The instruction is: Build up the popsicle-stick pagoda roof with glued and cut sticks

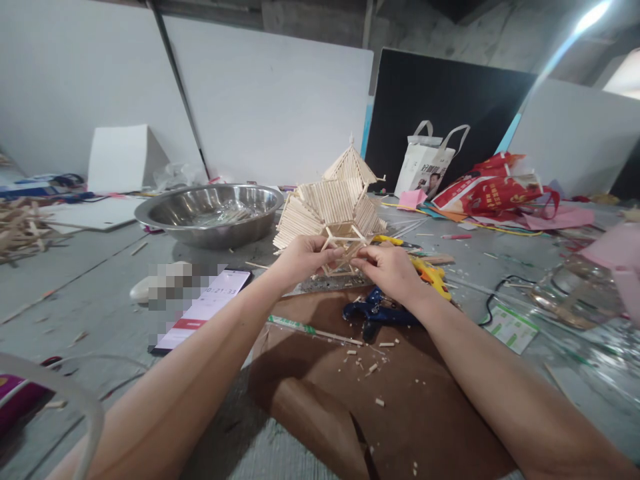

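Note:
Between my two hands is a small open frame of thin wooden sticks (pixel 354 235). My left hand (pixel 306 257) is closed on the frame's left side, thumb and fingers pinching it. My right hand (pixel 387 263) pinches at its right side; whether a separate stick sits in those fingertips is too small to tell. Just behind stands a model pavilion roof (pixel 330 203) built of rows of wooden sticks, with a pointed top. Under and beside my right hand lie a blue-handled tool (pixel 373 310) and a yellow tool (pixel 434 277), both partly hidden.
Brown paper (pixel 320 413) with cut stick bits lies in front. To the left are a steel basin (pixel 210 230), a phone (pixel 205 310) and a white rounded object (pixel 150 287). A clear jar (pixel 565 290), red bag (pixel 490 187) and white tote bag (pixel 425 163) stand right.

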`<state>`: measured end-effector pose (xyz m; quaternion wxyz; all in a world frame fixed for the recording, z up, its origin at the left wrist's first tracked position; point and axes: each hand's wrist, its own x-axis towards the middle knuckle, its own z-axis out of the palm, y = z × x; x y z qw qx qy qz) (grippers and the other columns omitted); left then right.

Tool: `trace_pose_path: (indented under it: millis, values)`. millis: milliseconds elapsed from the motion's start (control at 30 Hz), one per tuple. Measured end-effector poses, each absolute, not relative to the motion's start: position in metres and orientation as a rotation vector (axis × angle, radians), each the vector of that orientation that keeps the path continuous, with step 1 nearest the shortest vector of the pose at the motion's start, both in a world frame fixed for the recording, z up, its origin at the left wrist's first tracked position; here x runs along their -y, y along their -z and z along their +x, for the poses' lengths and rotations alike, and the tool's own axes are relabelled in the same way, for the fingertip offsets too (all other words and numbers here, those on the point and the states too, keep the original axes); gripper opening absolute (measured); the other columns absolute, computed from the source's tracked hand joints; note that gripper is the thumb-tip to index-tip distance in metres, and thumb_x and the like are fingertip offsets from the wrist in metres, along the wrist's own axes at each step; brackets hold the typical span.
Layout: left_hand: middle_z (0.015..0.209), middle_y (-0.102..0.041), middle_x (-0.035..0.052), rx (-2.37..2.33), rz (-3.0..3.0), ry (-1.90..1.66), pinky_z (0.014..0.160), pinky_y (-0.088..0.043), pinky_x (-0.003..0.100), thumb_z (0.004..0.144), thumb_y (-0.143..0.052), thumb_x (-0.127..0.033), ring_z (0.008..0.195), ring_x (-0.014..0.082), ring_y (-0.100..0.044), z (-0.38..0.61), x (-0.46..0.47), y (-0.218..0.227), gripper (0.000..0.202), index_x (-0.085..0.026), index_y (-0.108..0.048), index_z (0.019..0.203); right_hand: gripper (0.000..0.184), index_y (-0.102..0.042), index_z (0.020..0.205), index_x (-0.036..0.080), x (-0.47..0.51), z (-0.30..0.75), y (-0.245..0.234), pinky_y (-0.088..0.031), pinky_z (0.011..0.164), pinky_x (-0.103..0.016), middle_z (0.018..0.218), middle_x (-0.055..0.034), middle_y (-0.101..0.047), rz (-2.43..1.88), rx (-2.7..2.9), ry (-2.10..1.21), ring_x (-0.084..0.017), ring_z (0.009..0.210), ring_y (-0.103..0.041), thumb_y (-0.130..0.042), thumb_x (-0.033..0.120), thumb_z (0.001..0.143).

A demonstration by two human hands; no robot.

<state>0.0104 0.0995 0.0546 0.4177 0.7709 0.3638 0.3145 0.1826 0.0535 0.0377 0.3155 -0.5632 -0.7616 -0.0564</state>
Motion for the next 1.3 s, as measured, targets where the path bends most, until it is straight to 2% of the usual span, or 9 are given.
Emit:
trace_pose_path:
  millis: [1300]
  values:
    - [0.056, -0.052, -0.0005, -0.898, 1.936, -0.786, 0.045, -0.038, 0.018, 0.068, -0.052, -0.037, 0.047, 0.0053, -0.044, 0.0106, -0.0987, -0.0551, 0.024, -0.013, -0.055, 0.064, 0.024, -0.063, 0.079, 0.021, -0.0529, 0.1828, -0.0381, -0.038, 0.062, -0.025, 0.068, -0.0030, -0.064, -1.488, 2.014, 0.152, -0.016, 0.067, -0.057, -0.045, 0.038, 0.076]
